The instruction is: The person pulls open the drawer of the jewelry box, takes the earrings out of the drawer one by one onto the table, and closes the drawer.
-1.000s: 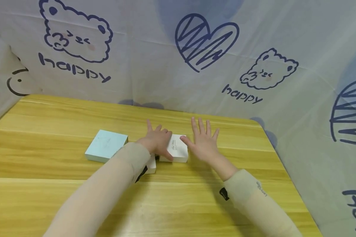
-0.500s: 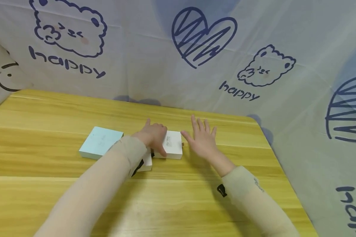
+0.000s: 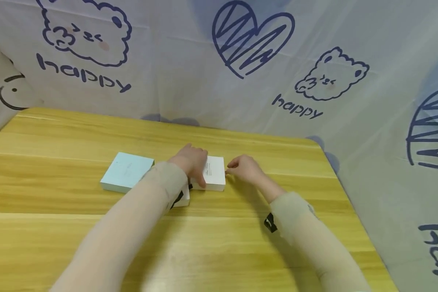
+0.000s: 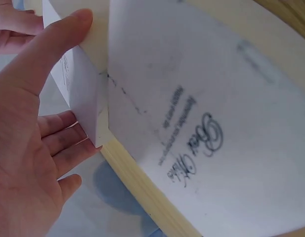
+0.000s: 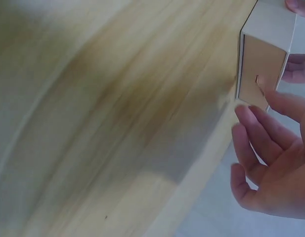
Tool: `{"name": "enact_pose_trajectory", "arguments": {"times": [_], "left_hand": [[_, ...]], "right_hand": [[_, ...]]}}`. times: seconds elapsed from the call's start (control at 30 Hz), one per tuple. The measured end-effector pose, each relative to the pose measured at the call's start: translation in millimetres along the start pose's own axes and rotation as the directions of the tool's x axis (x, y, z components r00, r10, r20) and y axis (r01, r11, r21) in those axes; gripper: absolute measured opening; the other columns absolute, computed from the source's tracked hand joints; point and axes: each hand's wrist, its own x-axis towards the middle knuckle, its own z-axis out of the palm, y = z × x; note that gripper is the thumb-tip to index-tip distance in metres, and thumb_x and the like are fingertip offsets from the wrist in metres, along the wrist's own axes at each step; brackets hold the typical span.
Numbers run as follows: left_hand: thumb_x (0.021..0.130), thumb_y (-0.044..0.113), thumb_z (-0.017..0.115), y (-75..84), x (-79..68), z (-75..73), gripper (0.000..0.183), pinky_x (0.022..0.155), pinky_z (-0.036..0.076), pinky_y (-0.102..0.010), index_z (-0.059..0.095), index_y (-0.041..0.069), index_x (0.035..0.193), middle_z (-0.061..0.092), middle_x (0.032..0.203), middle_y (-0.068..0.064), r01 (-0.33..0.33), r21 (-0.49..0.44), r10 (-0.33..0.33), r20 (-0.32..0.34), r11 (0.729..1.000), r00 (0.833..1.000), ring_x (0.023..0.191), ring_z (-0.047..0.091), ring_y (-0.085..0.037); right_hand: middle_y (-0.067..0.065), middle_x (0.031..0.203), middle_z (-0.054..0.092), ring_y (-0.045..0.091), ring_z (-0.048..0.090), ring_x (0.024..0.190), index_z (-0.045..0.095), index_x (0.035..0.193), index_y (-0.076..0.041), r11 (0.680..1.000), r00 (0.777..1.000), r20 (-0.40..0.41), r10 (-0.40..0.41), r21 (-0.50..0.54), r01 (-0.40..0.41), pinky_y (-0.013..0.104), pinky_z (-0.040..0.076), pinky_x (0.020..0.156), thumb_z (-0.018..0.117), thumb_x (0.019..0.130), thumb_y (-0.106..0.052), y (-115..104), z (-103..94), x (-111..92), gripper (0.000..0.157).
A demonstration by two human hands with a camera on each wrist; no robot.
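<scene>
My left hand (image 3: 193, 160) holds a small white drawer box (image 3: 215, 172) with printed script on its lid. In the left wrist view the thumb lies along one side of it and the fingers reach the opposite side. My right hand (image 3: 246, 168) is at the box's right end. In the right wrist view that end shows a tan drawer front (image 5: 261, 61) with a small ribbon tab (image 5: 259, 81). The right thumb touches the tab, while the other fingers bend loosely, apart from the thumb.
Under my left wrist lies another white box (image 3: 184, 198), mostly hidden by the sleeve; a light-blue box (image 3: 127, 172) is to its left. The wood-grain table (image 3: 219, 251) ends at the back against a printed white cloth (image 3: 190, 81).
My right hand's spread fingers have bent and come to the ribbon tab at the box's right end. My left hand stays on the box. The head view has shifted slightly.
</scene>
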Motion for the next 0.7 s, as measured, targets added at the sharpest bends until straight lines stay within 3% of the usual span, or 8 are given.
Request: {"name": "enact_pose_trajectory", "arguments": {"times": [0.27,0.47,0.7], "left_hand": [[0.066,0.048,0.08,3.6,3.4,-3.5,0.09,0.118,0.01,-0.045,0.043,0.001,0.134,0.054,0.131,-0.012,0.014,0.014,-0.014,0.009,1.0,1.0,0.125,0.048,-0.029],[0.066,0.049,0.08,2.9,2.0,-2.7,0.091,0.118,0.009,-0.045,0.043,0.001,0.134,0.054,0.131,-0.012,0.023,0.019,-0.023,0.02,1.0,1.0,0.125,0.048,-0.029],[0.066,0.05,0.08,3.0,1.2,-3.3,0.091,0.118,0.01,-0.045,0.043,0.002,0.134,0.054,0.13,-0.012,0.026,0.029,-0.027,0.024,0.999,0.999,0.125,0.048,-0.029]], "right_hand": [[0.013,0.104,0.07,0.016,0.057,0.082,0.071,0.104,-0.001,1.0,0.999,0.036,-0.007,0.001,0.007,0.023,0.046,0.069,0.059,0.087,-0.008,-3.4,4.2,8.8,0.022],[0.015,0.105,0.07,0.016,0.056,0.081,0.071,0.103,0.001,1.0,1.0,0.029,0.001,-0.008,-0.001,0.023,0.045,0.069,0.058,0.087,-0.005,-6.4,8.0,10.6,0.021],[0.013,0.096,0.07,0.013,0.048,0.07,0.072,0.1,0.0,0.999,0.998,0.043,0.039,0.001,-0.039,0.02,0.038,0.059,0.057,0.089,-0.005,-8.9,9.9,10.3,0.019]]}}
